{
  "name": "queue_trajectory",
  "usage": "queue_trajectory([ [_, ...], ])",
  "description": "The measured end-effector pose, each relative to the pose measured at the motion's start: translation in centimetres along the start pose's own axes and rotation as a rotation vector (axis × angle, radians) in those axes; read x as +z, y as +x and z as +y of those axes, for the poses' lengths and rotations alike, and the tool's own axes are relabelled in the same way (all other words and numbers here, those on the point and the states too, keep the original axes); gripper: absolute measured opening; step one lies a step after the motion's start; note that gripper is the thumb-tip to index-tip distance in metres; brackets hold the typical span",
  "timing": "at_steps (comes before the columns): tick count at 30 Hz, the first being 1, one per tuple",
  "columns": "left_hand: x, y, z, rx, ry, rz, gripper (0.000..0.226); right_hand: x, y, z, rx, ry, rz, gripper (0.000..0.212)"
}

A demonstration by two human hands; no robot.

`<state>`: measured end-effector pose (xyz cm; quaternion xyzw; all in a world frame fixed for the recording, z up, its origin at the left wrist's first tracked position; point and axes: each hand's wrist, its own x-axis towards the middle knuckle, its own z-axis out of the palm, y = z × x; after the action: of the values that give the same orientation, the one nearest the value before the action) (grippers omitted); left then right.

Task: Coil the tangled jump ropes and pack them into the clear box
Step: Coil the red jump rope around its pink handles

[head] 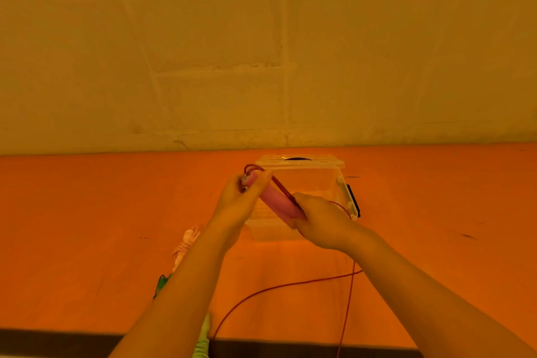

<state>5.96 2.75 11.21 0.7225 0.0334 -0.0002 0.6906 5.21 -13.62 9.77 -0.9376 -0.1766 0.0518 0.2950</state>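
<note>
Jump rope, red cord (280, 288) with pink handles (280, 204): handles held together at frame centre, in front of the clear box (308, 183), which stands on the orange bench (87, 227). Head view: left hand (238, 206) grips the handles' upper end; right hand (322, 221) grips the lower end, pinching cord against them. Loose cord trails to the lower frame edge. A pale rope (186, 244) and a green rope (161, 282) lie at lower left. Judgement: winding just begun. Keep cord taut, lay turns side by side, feed slack steadily so nothing knots.
</note>
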Motion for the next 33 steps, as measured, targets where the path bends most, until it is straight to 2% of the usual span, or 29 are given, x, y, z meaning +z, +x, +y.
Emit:
queue_trajectory([
  [2,-1.4,0.2,0.9,-0.003,-0.022,0.015,0.083,0.2,0.0,0.6,-0.026,-0.237,0.105,0.031],
  [4,-2.8,0.1,1.4,0.01,0.066,-0.069,0.09,0.6,0.0,1.4,-0.073,-0.395,0.183,0.036],
  [7,-3.0,-0.5,1.8,0.037,0.409,-0.206,0.072,1.3,0.0,2.2,-0.143,-0.516,0.242,0.042],
  [11,-1.9,-1.1,2.4,0.13,1.006,-0.187,0.077,1.8,-0.4,2.3,-0.271,-0.604,0.425,0.058],
  [14,-1.3,-1.4,3.2,0.129,1.487,-0.189,0.066,2.5,-0.4,2.5,-0.332,-0.617,0.543,0.062],
  [15,-1.1,-1.5,3.4,0.124,1.583,-0.202,0.063,2.7,-0.4,2.6,-0.344,-0.618,0.555,0.062],
  [19,0.0,-1.9,3.1,0.112,1.594,-0.282,0.062,3.2,-0.6,3.2,-0.363,-0.655,0.622,0.061],
  [22,1.1,-2.0,2.0,0.172,1.677,-0.299,0.048,3.6,-0.9,3.2,-0.383,-0.662,0.642,0.058],
  [25,1.1,-1.5,0.3,0.291,1.681,-0.241,0.031,3.7,-1.0,3.3,-0.359,-0.654,0.6,0.056],
  [27,0.8,-1.1,-0.7,0.35,1.668,-0.246,0.029,3.4,-0.6,3.5,-0.353,-0.623,0.524,0.052],
  [30,0.4,-0.7,-2.5,0.425,1.713,-0.263,0.028,2.7,-0.2,3.7,-0.337,-0.595,0.271,0.044],
  [31,0.4,-0.6,-3.2,0.467,1.727,-0.256,0.027,2.5,-0.2,3.8,-0.314,-0.574,0.182,0.049],
  [33,0.6,-0.5,-4.4,0.554,1.719,-0.223,0.024,2.2,-0.5,3.7,-0.298,-0.509,0.109,0.062],
])
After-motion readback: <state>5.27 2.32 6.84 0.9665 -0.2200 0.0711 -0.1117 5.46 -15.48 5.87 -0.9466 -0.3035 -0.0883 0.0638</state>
